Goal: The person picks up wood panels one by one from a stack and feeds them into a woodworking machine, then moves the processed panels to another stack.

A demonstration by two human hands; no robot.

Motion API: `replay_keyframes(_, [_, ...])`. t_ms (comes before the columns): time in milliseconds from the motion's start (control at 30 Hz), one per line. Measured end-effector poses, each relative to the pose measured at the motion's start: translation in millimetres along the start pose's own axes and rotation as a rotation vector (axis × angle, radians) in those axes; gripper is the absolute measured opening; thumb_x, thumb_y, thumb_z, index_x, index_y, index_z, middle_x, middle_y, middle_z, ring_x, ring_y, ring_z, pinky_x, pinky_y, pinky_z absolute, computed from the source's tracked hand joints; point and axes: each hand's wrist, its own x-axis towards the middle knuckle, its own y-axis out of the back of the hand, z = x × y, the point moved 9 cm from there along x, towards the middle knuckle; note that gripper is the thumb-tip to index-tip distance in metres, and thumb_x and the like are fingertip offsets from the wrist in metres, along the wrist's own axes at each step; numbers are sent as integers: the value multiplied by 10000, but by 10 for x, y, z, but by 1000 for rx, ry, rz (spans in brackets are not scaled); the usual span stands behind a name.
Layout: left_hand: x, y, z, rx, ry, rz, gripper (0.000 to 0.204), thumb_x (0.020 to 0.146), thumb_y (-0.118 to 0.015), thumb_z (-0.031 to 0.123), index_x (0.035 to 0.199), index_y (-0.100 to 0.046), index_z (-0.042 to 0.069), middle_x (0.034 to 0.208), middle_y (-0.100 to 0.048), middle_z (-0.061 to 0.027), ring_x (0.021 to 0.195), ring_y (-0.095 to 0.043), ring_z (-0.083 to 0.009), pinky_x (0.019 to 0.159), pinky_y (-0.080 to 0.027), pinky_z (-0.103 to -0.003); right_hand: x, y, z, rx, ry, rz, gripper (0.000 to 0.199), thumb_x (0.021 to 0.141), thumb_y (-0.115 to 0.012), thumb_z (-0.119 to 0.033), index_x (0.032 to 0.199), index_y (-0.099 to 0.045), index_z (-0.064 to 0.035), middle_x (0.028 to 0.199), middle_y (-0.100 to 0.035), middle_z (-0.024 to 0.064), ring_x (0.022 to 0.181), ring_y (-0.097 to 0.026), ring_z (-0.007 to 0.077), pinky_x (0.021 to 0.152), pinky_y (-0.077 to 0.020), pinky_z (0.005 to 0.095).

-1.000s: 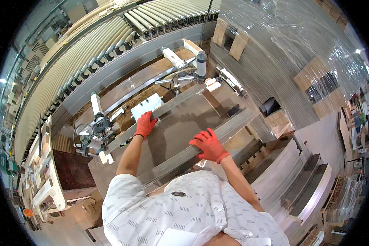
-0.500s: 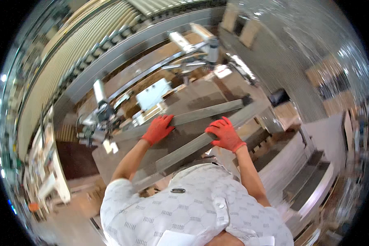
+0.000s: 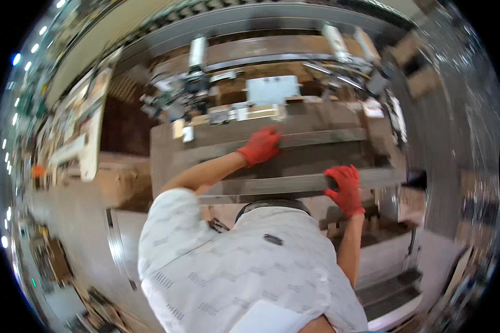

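Note:
Two long grey-brown wooden strips lie across a brown worktable, roughly parallel. My left hand, in a red glove, rests on the far strip near its middle, with its fingers bent over it and slightly blurred. In a matching red glove, my right hand curls thumb and fingers around the near strip, right of its middle. The near strip runs along the table edge in front of my body. Beneath my hands, the undersides of both strips are hidden.
Beyond the strips stands a machine with white cylinders and a pale blue plate. Small wooden blocks line its front. A roller conveyor passes behind. Left is a pale-edged cart; right, a grey surface and film-wrapped goods.
The view has turned, so the table and strips now lie nearly level. Both hands appear farther right in the picture and remain at the same two strips.

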Motion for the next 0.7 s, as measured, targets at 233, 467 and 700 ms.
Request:
replay_keyframes(233, [-150,-121,-251,128,-5,-175,478,876,-789,304,1265,-638,71,1198,-626,-218,1117,-630,-423,928,-545,-514,122,142,-184,43,30,-47,503,726,-853,-227,1202,-693,-198,1212,-676,17,1252,-598,260,1244,-306,502])
replay_keyframes(467, [-117,624,660,-370,134,-292,520,917,-775,429,1279,-634,83,1200,-677,-190,1127,-649,-407,913,-547,-502,565,142,-268,22,140,29,536,729,-869,-247,1227,-683,-173,1244,-674,26,1247,-594,278,1238,-324,507])
replay_keyframes(700, [-38,584,143,14,-7,68,559,877,-825,446,1275,-639,100,1157,-699,-150,1055,-680,-379,859,-552,-497,866,11,-103,-63,68,362,466,821,-833,-306,1235,-667,-173,1253,-662,51,1241,-596,293,1205,-337,552])
